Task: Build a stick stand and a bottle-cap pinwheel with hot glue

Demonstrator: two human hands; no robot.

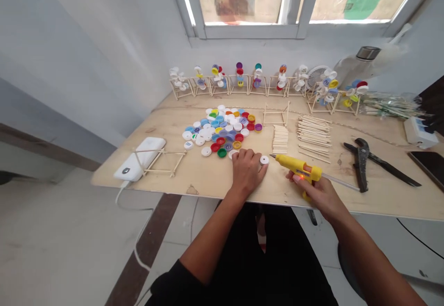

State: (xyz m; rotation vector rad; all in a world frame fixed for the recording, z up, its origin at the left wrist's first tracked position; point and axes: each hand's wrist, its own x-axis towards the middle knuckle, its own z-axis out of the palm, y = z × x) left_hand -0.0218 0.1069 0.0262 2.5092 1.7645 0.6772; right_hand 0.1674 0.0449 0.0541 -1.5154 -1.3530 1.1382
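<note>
My left hand (247, 171) rests on the table with a white bottle cap (264, 160) pinched at its thumb side, the cap's round face turned up toward me. In my right hand (321, 192) is a yellow hot glue gun (294, 165), a red light glowing on it and a clear glue stick (340, 182) trailing from its rear. The gun's nozzle points left, just short of the white cap. Behind my left hand spreads a pile of coloured bottle caps (222, 130). Short wooden sticks (280, 139) and longer sticks (314, 132) lie in rows beyond the gun.
Stick frames bearing wheels of caps (240, 77) line the wall. A bare stick frame (276, 115) stands behind the short sticks; another (161, 163) is beside a white power bank (140, 158). Pliers (362, 158), a phone (428, 165) and a power strip (419, 131) lie at right.
</note>
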